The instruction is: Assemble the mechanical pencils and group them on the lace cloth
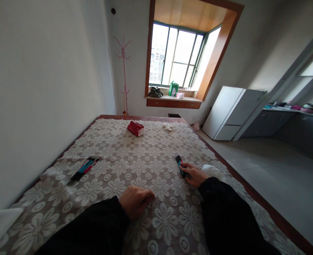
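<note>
While the left hand (135, 200) is resting curled and empty on the cream floral lace bedspread (135, 159), the right hand (195, 174) is closing on the small bundle of dark teal-banded pens (180, 163), best pinched together at mid-length.

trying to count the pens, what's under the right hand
The right hand lies on a small bunch of dark pens; their far ends stick out past the fingers. The near ends are covered, so the count is unclear. The lace cloth lies beneath.

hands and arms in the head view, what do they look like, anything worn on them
Both arms are covered to the wrist by long black sleeves of loose, plain fabric with no visible markings. The left hand and right hand are bare: no gloves can be seen. Whether there are rings or a watch is too small to tell.
</note>
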Motion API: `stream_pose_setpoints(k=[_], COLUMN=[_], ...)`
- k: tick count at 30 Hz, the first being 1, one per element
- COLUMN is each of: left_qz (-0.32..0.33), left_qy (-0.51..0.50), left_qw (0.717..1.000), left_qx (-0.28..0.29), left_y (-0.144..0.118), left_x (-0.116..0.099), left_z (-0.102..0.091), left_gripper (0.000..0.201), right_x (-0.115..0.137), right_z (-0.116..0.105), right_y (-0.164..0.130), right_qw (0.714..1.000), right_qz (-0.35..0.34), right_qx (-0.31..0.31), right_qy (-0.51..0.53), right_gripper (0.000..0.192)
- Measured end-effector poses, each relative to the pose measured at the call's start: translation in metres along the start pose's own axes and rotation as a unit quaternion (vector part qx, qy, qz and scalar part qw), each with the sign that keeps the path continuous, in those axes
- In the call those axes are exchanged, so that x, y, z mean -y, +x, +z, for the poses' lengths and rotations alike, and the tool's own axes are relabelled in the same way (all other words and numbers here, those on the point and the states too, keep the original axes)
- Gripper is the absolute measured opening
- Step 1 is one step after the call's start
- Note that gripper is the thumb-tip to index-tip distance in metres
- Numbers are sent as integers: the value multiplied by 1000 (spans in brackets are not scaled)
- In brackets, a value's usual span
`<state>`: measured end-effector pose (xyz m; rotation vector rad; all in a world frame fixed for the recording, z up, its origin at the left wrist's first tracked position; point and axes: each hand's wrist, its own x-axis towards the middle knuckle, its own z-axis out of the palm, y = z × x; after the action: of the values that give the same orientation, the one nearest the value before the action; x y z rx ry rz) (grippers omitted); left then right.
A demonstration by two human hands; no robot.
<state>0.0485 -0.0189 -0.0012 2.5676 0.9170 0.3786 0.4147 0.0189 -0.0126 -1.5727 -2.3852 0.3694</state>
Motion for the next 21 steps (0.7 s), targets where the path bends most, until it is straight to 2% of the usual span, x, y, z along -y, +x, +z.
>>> stream_pose_setpoints(k=[5, 9, 21], left_qz=[-1, -5, -4], left_qy=[1, -1, 3], left_qw=[1000, 1000, 1000], left_qx=[-2, -3, -7], left_y=[1, 1, 1], left_x=[-1, 0, 0], left_z=[-1, 1, 1], left_gripper=[29, 31, 29], right_x=[1, -3, -1], right_z=[0, 2, -1], right_y=[1, 0, 3], right_qw=[1000, 1000, 999], right_qz=[-4, -10, 22], right_qx=[-13, -20, 10], right_qy=[1, 18, 40], right_gripper=[62, 67, 64])
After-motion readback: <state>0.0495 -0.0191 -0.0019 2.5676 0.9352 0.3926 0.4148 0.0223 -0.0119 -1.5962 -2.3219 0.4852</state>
